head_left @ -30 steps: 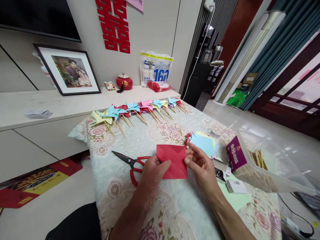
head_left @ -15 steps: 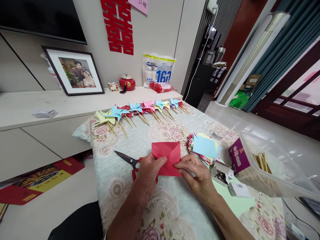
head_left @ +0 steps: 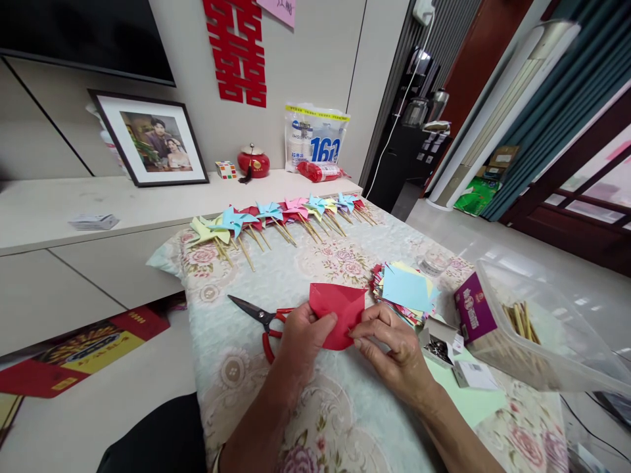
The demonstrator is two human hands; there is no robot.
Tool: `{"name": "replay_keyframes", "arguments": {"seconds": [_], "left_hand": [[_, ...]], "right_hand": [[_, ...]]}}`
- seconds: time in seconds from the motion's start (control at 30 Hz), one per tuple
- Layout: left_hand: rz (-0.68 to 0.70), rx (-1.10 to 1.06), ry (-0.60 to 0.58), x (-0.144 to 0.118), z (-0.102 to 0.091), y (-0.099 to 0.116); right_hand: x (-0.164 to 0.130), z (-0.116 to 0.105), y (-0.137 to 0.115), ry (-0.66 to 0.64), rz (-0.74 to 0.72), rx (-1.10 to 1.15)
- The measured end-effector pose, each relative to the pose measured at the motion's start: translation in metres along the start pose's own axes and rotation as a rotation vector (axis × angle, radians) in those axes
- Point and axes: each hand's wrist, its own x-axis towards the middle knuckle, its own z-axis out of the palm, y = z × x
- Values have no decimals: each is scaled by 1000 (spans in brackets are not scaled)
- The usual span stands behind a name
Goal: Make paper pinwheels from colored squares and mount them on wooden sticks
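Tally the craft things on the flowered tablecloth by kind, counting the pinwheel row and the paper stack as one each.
Red paper being folded, held by the left hand and right hand: 1
Scissors: 1
Pinwheel row: 1
Coloured paper stack: 1
Clear box of wooden sticks: 1
Total: 5

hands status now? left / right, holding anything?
Left hand: closed, pinching the red paper at its left edge.
Right hand: closed, pinching the same red paper at its lower right.
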Motion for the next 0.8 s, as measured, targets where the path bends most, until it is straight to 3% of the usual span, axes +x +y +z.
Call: {"name": "replay_keyframes", "arguments": {"seconds": [0.27,0.5,0.8], "left_hand": [[11,114,-49,1,2,-5],[24,81,-77,-3,5,-5],[-38,-2,-110,-6,9,0]], "right_hand": [[3,1,-4,4,147,101],[2,2,-2,-13,316,123],[1,4,2,-8,397,89]]}}
